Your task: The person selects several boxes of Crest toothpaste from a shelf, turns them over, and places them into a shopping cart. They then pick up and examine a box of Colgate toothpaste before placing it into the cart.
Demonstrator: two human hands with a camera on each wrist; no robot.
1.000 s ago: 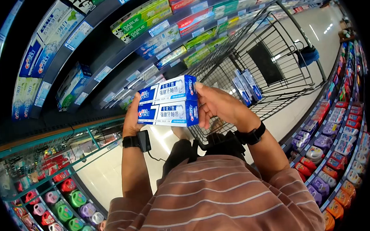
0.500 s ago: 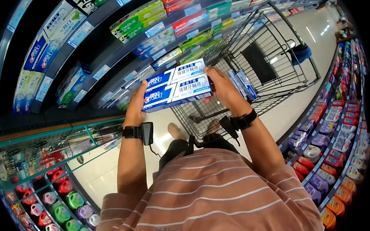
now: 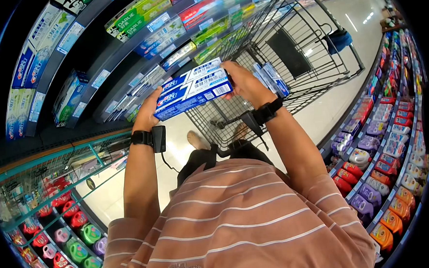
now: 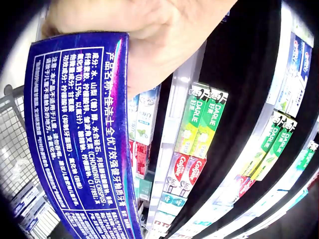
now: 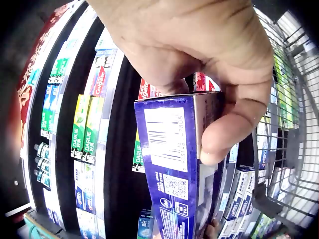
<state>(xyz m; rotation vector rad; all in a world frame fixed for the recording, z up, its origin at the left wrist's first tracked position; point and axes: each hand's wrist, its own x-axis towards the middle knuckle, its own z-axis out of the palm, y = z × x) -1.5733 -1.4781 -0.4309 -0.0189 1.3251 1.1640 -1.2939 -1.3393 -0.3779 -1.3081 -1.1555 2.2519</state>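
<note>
Two blue-and-white Crest toothpaste boxes [image 3: 192, 89] lie one against the other between my hands, in front of the shelf. My left hand [image 3: 147, 110] grips their left end, and my right hand [image 3: 243, 81] grips the right end. Printed text covers the blue box side [image 4: 79, 124] in the left wrist view, where the left hand [image 4: 164, 30] is at the top. In the right wrist view, the right hand [image 5: 199, 45] holds the end with its thumb on one face, beside the barcode [image 5: 164, 139].
A wire shopping cart [image 3: 233, 116] stands just beyond my hands with several toothpaste boxes [image 3: 272, 80] in it. Shelves of toothpaste, including green Darlie boxes [image 3: 138, 16], line the left. At the right, a long shelf carries bottles [image 3: 361, 156] and packs.
The toothpaste boxes have tipped so that their blue side with the barcode now faces me. Both hands keep hold of them. The right hand's fingers have moved in around its end.
</note>
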